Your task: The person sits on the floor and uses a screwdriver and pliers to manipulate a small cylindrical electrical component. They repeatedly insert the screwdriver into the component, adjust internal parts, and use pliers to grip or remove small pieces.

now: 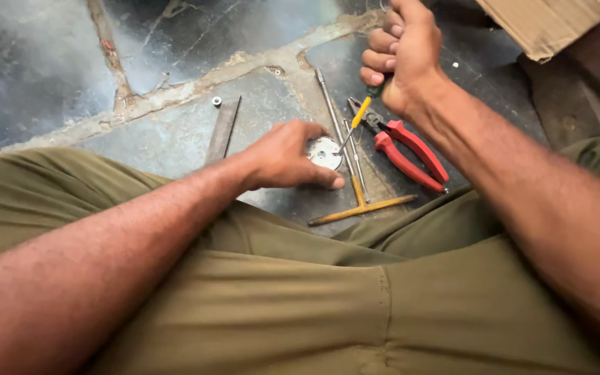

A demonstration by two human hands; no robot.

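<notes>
Screwdriver (360, 113) work is shown over a cracked grey stone floor (50, 69), with every place given relative to the small round metal disc (325, 152) lying on that floor. Olive-green trousers (314, 305) fill the area below the disc. A piece of brown cardboard (543, 24) is seen well up and to the right of it. The right hand (403, 52) is held above and right of the disc, its fingers closed in a fist around the screwdriver's green and yellow handle; the thin shaft slants down so that its tip meets the disc. The left hand (287, 156) is laid just left of the disc, fingers curled over its edge and pressing on it. Red-handled pliers (401, 147) lie just right of the disc. A yellow T-handled wrench (360, 198) lies just below and right. A flat metal file (222, 130) lies to the left, and a small nut (217, 101) up and left.
</notes>
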